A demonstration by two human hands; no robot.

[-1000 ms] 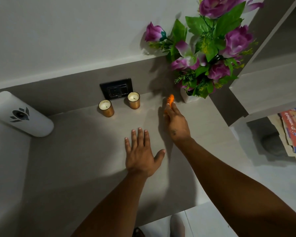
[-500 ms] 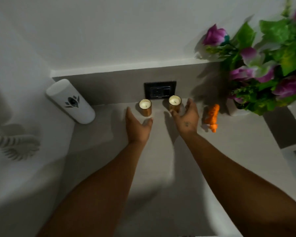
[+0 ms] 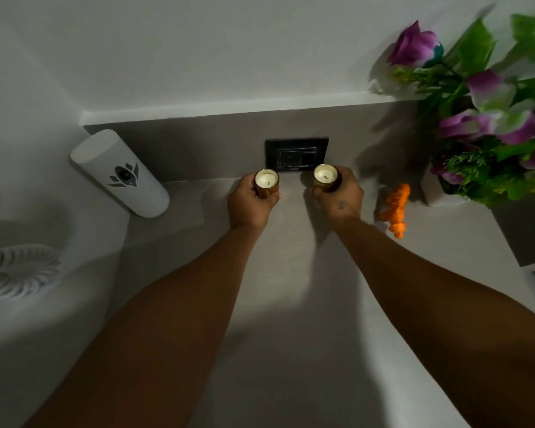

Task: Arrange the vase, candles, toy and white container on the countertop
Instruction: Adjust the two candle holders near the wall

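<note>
Both bare arms reach forward, left hand (image 3: 250, 201) and right hand (image 3: 340, 196) each with fingers curled closed in a grip.

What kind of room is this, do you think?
Probably a home, perhaps a hallway or bathroom counter: a grey countertop against a wall with a power socket, a vase of purple flowers and small candles.

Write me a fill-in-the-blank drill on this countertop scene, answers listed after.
1. Each of the hands, left hand and right hand, grips one ____.
2. The toy lying beside the vase is coloured ____.
3. The white container stands on the far ____ of the countertop.

Answers: candle; orange; left
</note>
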